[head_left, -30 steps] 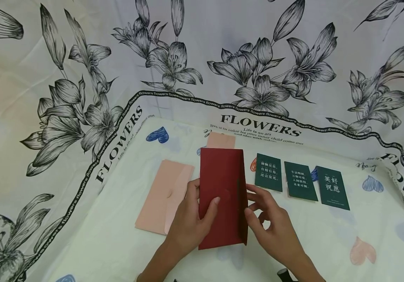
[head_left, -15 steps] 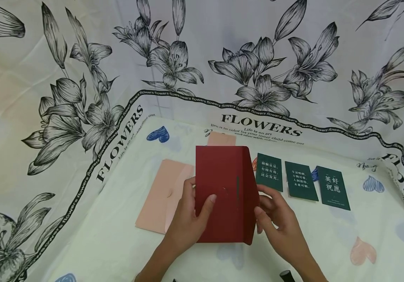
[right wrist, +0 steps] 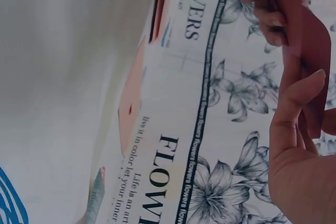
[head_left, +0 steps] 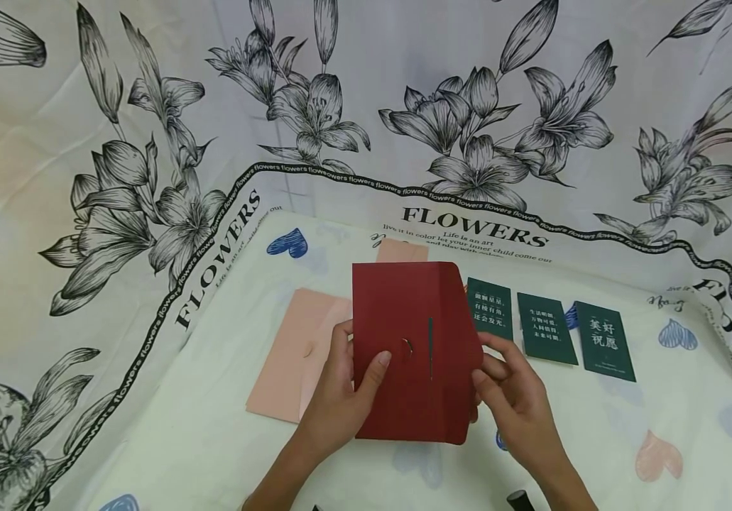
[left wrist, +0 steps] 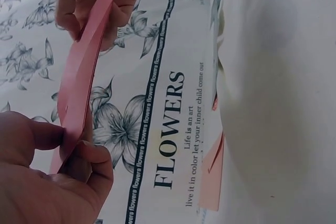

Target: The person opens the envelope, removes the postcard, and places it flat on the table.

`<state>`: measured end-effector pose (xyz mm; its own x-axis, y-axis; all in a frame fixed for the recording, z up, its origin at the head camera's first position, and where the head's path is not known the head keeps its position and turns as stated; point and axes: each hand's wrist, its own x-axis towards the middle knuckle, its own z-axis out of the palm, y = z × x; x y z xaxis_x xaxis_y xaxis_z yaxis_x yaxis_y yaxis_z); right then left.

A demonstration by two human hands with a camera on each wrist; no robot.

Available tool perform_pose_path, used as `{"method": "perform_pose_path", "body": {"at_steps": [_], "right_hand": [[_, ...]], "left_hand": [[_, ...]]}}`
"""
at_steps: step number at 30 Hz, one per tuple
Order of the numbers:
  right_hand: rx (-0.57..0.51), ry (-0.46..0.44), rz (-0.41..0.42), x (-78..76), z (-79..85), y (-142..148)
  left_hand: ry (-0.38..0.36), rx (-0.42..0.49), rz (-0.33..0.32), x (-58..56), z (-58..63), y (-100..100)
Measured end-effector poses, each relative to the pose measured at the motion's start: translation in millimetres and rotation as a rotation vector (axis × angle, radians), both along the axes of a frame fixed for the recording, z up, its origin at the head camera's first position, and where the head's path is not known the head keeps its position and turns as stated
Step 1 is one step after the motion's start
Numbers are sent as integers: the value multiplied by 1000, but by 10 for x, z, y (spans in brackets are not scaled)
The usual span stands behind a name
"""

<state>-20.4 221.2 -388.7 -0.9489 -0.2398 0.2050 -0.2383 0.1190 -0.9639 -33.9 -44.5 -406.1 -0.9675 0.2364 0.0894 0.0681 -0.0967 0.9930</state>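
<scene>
Envelope (head_left: 413, 312), red, is gripped in my left hand (head_left: 340, 397); my right hand (head_left: 519, 401) pinches its flap (head_left: 458, 312). Green cards (head_left: 546, 328) lie right, a pink envelope (head_left: 282, 362) left.

One red envelope (head_left: 404, 316); three green cards (head_left: 547, 337); two pink envelopes (head_left: 289, 355)

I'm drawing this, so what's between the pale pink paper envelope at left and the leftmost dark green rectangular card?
In the head view, a red rectangular paper envelope fills that stretch, held by the left hand and right hand.
</scene>
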Motion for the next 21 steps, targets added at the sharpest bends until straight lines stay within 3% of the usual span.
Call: {"method": "perform_pose_path", "body": {"at_steps": [8,13,21], "right_hand": [[-106,-92,26,-18,15,27],[-144,-81,6,-18,-12,5],[10,-8,-91,-55,-71,-62]], "left_hand": [[-52,64,-59,-6,1,-24],[-52,85,-64,13,16,-16],[55,55,-18,73,28,66]]}}
